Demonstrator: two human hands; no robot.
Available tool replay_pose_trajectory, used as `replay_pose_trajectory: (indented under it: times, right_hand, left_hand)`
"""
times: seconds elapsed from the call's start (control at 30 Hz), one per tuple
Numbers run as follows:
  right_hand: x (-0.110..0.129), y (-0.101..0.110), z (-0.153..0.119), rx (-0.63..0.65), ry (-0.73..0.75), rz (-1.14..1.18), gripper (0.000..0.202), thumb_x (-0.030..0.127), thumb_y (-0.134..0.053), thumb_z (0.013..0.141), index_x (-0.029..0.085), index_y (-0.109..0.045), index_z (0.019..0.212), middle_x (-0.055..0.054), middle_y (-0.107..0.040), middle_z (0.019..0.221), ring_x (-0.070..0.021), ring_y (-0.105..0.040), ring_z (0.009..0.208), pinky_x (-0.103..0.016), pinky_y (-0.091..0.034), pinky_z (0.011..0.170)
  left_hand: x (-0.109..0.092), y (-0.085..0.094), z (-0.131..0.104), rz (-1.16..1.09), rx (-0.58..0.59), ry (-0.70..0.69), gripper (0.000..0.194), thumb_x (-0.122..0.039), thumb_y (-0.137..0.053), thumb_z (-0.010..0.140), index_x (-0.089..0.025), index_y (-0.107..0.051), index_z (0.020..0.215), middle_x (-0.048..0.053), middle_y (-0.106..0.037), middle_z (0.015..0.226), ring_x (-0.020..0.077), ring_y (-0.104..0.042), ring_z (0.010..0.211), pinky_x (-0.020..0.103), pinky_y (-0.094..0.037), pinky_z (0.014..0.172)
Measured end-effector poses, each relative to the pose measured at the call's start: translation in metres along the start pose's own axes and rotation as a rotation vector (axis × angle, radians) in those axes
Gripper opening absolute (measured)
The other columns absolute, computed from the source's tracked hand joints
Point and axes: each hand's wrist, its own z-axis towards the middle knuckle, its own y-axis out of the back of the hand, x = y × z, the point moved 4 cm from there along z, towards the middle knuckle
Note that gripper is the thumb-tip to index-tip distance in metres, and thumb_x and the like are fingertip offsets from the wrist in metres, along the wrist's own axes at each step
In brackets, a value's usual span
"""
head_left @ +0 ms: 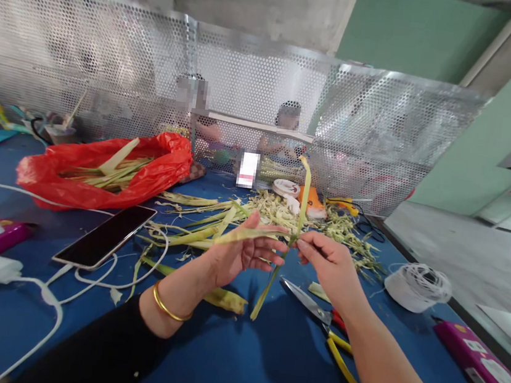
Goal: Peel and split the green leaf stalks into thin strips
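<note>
My right hand (328,262) pinches the crossing point of some yellow-green leaf strips (304,204). One end of the bundle stands up from the pinch and another hangs down toward the table. A paler strip runs left from there, across my left hand (253,247). That hand is open, palm turned up and fingers stretched out beside the strips. Below my right wrist lies a pair of scissors (311,301) with yellow and red handles, partly hidden by the forearm. A broader leaf piece (226,300) rests on the table under my left hand.
Plant scraps (253,210) cover the table's middle. At left are a red plastic bag (83,192) of leaves, a phone (105,235) and white cables. A white string roll (418,289) and purple power strip (481,362) lie right. Two people sit behind the perforated screen (251,73).
</note>
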Motion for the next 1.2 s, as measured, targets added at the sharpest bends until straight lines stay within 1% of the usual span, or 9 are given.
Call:
replay_pose_trajectory:
  times: [0.1, 0.23, 0.37, 0.43, 0.6, 0.77, 0.93, 1.07, 1.2]
  right_hand:
    - [0.004, -0.001, -0.001, 0.007, 0.015, -0.038, 0.024, 0.030, -0.051, 0.086, 0.018, -0.057, 0.066, 0.002, -0.052, 0.060, -0.0126, -0.049, 0.059, -0.023, -0.040, 0.059]
    - [0.005, -0.002, -0.003, -0.034, -0.028, -0.071, 0.022, 0.032, -0.052, 0.086, 0.019, -0.061, 0.072, 0.001, -0.057, 0.063, -0.0139, -0.053, 0.061, -0.024, -0.041, 0.061]
    - [0.004, -0.011, -0.006, 0.029, -0.112, 0.034, 0.022, 0.038, -0.054, 0.085, 0.018, -0.065, 0.083, -0.002, -0.065, 0.079, -0.0174, -0.059, 0.075, -0.028, -0.045, 0.070]
    - [0.003, -0.015, -0.007, 0.084, -0.184, 0.123, 0.024, 0.041, -0.056, 0.083, 0.018, -0.065, 0.083, -0.002, -0.065, 0.076, -0.0164, -0.058, 0.070, -0.028, -0.046, 0.069]
    - [-0.004, -0.020, -0.008, 0.105, -0.284, 0.259, 0.025, 0.042, -0.063, 0.079, 0.017, -0.065, 0.081, 0.002, -0.055, 0.066, -0.0114, -0.048, 0.058, -0.025, -0.042, 0.061]
    - [-0.011, -0.029, -0.009, 0.156, -0.351, 0.369, 0.027, 0.042, -0.065, 0.079, 0.015, -0.063, 0.075, 0.002, -0.051, 0.065, -0.0096, -0.045, 0.057, -0.022, -0.038, 0.055]
    - [-0.010, -0.038, -0.014, 0.220, -0.464, 0.414, 0.034, 0.048, -0.066, 0.075, 0.015, -0.060, 0.071, 0.003, -0.049, 0.058, -0.0066, -0.037, 0.047, -0.020, -0.030, 0.044]
    - [-0.012, -0.041, -0.015, 0.260, -0.471, 0.341, 0.032, 0.044, -0.065, 0.076, 0.016, -0.055, 0.064, 0.005, -0.047, 0.052, -0.0053, -0.034, 0.042, -0.019, -0.029, 0.042]
    - [-0.011, -0.047, -0.017, 0.375, -0.445, 0.245, 0.025, 0.037, -0.063, 0.078, 0.018, -0.054, 0.064, 0.005, -0.050, 0.055, -0.0060, -0.037, 0.042, -0.019, -0.031, 0.043]
  left_hand:
    - [-0.004, -0.013, -0.008, 0.109, 0.158, -0.053, 0.051, -0.033, -0.071, 0.070, -0.015, -0.062, 0.117, 0.012, -0.071, 0.094, 0.0216, -0.068, 0.076, 0.028, -0.051, 0.062]
    - [-0.005, -0.016, -0.011, 0.224, 0.024, -0.141, 0.040, -0.024, -0.071, 0.070, -0.015, -0.066, 0.109, 0.009, -0.071, 0.088, 0.0149, -0.065, 0.066, 0.025, -0.048, 0.059]
    - [0.000, -0.014, -0.009, 0.081, -0.113, -0.211, 0.028, -0.026, -0.063, 0.078, -0.015, -0.068, 0.103, 0.008, -0.070, 0.089, 0.0136, -0.064, 0.066, 0.023, -0.047, 0.057]
    - [0.003, -0.014, -0.010, 0.005, -0.160, -0.225, 0.026, -0.024, -0.061, 0.079, -0.015, -0.068, 0.103, 0.008, -0.070, 0.088, 0.0134, -0.064, 0.066, 0.023, -0.047, 0.057]
    - [0.006, -0.015, -0.013, -0.060, -0.186, -0.182, 0.026, -0.024, -0.060, 0.081, -0.012, -0.068, 0.102, 0.010, -0.070, 0.088, 0.0159, -0.065, 0.070, 0.024, -0.049, 0.059]
    - [0.008, -0.003, -0.015, -0.067, -0.186, -0.087, 0.025, -0.023, -0.061, 0.078, -0.013, -0.069, 0.100, 0.010, -0.070, 0.089, 0.0171, -0.066, 0.073, 0.026, -0.050, 0.064]
    - [0.002, 0.009, -0.018, 0.193, -0.226, -0.020, 0.026, -0.027, -0.066, 0.072, -0.016, -0.073, 0.096, 0.006, -0.070, 0.079, 0.0137, -0.062, 0.067, 0.023, -0.045, 0.061]
    - [-0.015, 0.013, -0.018, 0.484, -0.286, -0.124, 0.029, -0.036, -0.067, 0.073, -0.016, -0.074, 0.093, 0.007, -0.072, 0.082, 0.0184, -0.062, 0.077, 0.027, -0.046, 0.074]
    - [-0.014, 0.015, -0.015, 0.641, -0.267, -0.186, 0.025, -0.037, -0.067, 0.072, -0.018, -0.075, 0.087, 0.005, -0.072, 0.078, 0.0194, -0.061, 0.075, 0.027, -0.046, 0.068]
